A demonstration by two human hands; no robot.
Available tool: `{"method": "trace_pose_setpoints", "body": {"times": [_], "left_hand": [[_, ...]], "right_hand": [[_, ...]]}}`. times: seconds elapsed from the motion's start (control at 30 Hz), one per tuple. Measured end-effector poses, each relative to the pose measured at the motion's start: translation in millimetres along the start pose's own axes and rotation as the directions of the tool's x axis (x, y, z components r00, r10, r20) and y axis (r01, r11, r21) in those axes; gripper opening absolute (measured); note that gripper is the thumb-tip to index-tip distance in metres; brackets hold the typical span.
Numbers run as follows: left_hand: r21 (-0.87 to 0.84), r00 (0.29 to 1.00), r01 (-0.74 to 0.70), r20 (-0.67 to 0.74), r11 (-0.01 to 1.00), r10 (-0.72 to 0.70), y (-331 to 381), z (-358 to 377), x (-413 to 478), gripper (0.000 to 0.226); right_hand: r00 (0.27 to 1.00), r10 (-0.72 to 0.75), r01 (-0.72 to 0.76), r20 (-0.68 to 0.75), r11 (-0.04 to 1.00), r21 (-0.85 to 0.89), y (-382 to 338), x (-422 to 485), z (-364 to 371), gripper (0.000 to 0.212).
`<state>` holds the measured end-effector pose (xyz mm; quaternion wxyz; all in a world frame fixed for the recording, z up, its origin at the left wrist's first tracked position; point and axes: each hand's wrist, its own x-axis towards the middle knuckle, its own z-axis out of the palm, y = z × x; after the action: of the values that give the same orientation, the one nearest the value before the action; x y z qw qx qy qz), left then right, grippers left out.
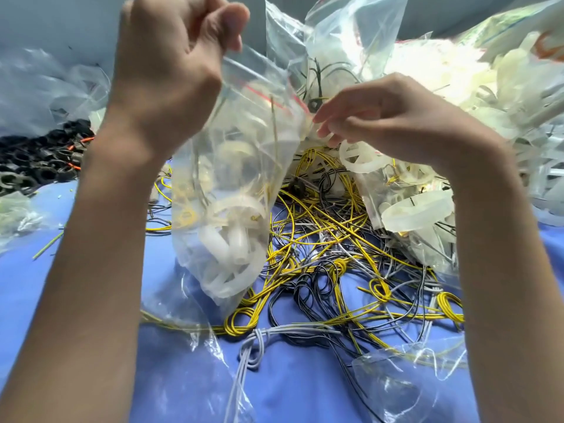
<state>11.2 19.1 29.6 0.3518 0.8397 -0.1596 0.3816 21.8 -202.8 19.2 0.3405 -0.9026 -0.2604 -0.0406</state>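
Two hands are holding a clear zip bag [235, 166] up by its mouth.
The left hand [171, 71] is pinching the bag's top corner between thumb and curled fingers, and the right hand [396, 117] is pinching the far end of the red-striped zip edge. Below both grips the bag is hanging with white plastic parts [232, 242] lying in its bottom, over tangled wires [320, 254] on blue cloth [290, 392].
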Motion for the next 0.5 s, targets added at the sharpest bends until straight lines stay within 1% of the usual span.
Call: {"method": "trace_pose_setpoints", "body": {"times": [0.17, 0.23, 0.27, 0.33, 0.4, 0.5], "left_hand": [[0.180, 0.994, 0.051, -0.105, 0.982, -0.032, -4, -9, -4, 0.033], [0.173, 0.995, 0.052, -0.097, 0.983, -0.036, -3, -9, -3, 0.033], [0.135, 0.997, 0.042, -0.071, 0.990, -0.032, -2, -8, -3, 0.032], [0.048, 1.000, -0.001, 0.026, 0.999, 0.000, 1, -3, -2, 0.027], [0.025, 0.992, -0.053, 0.115, 0.998, 0.050, 5, 5, -3, 0.024], [0.005, 0.979, -0.105, 0.179, 0.994, 0.103, 9, 15, -4, 0.028]], "right_hand": [[0.992, 0.046, -0.038, 0.115, 0.997, -0.073, 4, 2, 1, 0.018], [0.976, 0.085, -0.061, 0.200, 0.990, -0.124, 6, 2, 1, 0.018], [0.965, 0.109, -0.073, 0.237, 0.985, -0.154, 8, 2, 3, 0.019], [0.946, 0.151, -0.089, 0.287, 0.972, -0.219, 10, 4, 7, 0.021], [0.927, 0.187, -0.102, 0.325, 0.960, -0.262, 12, 7, 11, 0.022], [0.875, 0.255, -0.140, 0.410, 0.947, -0.290, 14, 9, 15, 0.024]]}}
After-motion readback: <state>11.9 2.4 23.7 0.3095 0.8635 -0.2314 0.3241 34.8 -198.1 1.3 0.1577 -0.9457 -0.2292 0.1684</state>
